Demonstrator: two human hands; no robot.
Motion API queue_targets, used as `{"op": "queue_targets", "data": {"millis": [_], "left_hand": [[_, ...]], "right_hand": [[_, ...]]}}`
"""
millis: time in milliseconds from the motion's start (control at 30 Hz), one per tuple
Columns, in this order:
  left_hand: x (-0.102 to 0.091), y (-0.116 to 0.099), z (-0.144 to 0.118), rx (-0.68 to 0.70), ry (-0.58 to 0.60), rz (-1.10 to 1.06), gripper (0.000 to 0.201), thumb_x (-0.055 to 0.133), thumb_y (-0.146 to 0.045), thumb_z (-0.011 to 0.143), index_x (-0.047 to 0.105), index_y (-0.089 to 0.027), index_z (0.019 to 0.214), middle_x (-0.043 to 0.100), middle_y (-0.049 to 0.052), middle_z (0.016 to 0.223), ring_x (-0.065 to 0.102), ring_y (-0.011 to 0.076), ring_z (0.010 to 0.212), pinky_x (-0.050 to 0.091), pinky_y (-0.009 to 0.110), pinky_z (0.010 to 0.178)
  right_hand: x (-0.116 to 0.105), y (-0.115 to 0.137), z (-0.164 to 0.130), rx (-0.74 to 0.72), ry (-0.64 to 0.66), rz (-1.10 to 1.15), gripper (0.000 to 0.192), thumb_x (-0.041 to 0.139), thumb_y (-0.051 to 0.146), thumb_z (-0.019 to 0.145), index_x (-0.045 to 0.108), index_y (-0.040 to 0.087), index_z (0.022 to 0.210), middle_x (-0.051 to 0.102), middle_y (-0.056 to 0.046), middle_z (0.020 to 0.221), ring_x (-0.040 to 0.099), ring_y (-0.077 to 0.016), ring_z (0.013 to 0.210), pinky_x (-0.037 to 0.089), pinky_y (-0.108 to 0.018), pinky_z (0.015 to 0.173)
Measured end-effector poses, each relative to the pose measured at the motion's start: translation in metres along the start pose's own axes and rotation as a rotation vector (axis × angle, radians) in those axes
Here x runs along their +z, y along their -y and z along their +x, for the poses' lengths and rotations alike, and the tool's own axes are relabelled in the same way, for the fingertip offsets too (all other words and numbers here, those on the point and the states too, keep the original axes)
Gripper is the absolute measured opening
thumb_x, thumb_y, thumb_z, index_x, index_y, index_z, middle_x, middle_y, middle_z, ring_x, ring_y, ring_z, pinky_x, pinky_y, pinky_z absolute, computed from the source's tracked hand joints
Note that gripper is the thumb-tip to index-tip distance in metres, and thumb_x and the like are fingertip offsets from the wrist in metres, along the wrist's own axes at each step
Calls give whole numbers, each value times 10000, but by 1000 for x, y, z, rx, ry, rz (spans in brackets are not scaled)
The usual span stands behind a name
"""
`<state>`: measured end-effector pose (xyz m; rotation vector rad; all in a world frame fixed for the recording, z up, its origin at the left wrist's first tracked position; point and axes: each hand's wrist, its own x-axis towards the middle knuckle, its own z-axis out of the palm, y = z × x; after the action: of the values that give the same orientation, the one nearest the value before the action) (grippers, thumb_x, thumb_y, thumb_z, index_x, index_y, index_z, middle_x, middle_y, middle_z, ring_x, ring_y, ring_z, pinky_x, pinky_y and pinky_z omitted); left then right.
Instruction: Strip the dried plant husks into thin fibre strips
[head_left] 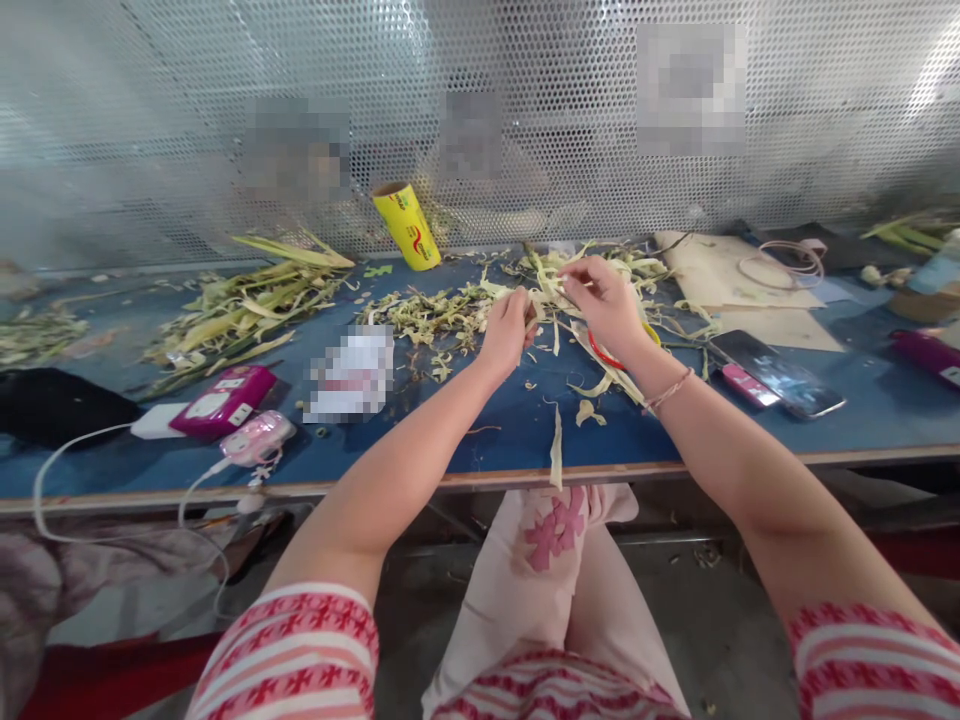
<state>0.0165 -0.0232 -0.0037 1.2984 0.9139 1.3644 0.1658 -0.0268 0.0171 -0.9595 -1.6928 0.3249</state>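
Observation:
My left hand (pixel 508 330) and my right hand (pixel 604 300) meet over the middle of the blue table (pixel 517 430). Both pinch pale green leaf strips (pixel 546 292) stretched between them. A heap of leaf scraps (pixel 431 315) lies just left of my left hand. A red and yellow tool (pixel 606 355) lies on the table partly under my right wrist. Loose strips hang down below the hands, one (pixel 556 455) reaching the table's front edge.
Long green leaves (pixel 240 300) are piled at the left. A yellow roll (pixel 409 225) leans on the perforated metal screen (pixel 150 120). A pink power bank (pixel 223 400) with white cables sits front left. A phone (pixel 780 372) and brown cardboard (pixel 720 270) lie at the right.

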Motion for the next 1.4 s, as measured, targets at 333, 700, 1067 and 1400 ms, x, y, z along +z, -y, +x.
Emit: {"op": "queue_targets", "data": {"millis": [333, 700, 1067, 1400], "left_hand": [[-10, -1, 3, 166, -109, 73, 516, 394, -594, 965, 366, -216, 614, 332, -46, 482, 331, 71, 399, 275, 239, 439], [-6, -7, -2, 152, -135, 50, 502, 372, -551, 986, 368, -215, 614, 315, -46, 481, 314, 72, 394, 250, 235, 429], [-9, -10, -8, 214, -60, 210, 510, 398, -488, 997, 378, -203, 575, 360, -18, 496, 355, 94, 470, 326, 241, 516], [-11, -9, -5, 235, -79, 227, 490, 392, -491, 997, 378, -207, 598, 354, -25, 518, 359, 93, 486, 324, 240, 517]], "right_hand": [[11, -10, 0, 225, 153, -41, 476, 504, 540, 921, 624, 192, 620, 640, -56, 711, 597, -194, 757, 466, -330, 759], [11, -18, 2, 200, -9, 83, 328, 529, 525, 871, 598, 216, 786, 593, -25, 787, 547, -180, 816, 460, -329, 784], [3, 7, -6, -70, 71, -130, 250, 525, 314, 899, 687, 200, 747, 639, -59, 790, 590, -196, 790, 485, -363, 790], [0, 11, -8, -213, 75, -157, 273, 534, 258, 903, 701, 204, 693, 626, -69, 796, 600, -209, 800, 492, -383, 786]]}}
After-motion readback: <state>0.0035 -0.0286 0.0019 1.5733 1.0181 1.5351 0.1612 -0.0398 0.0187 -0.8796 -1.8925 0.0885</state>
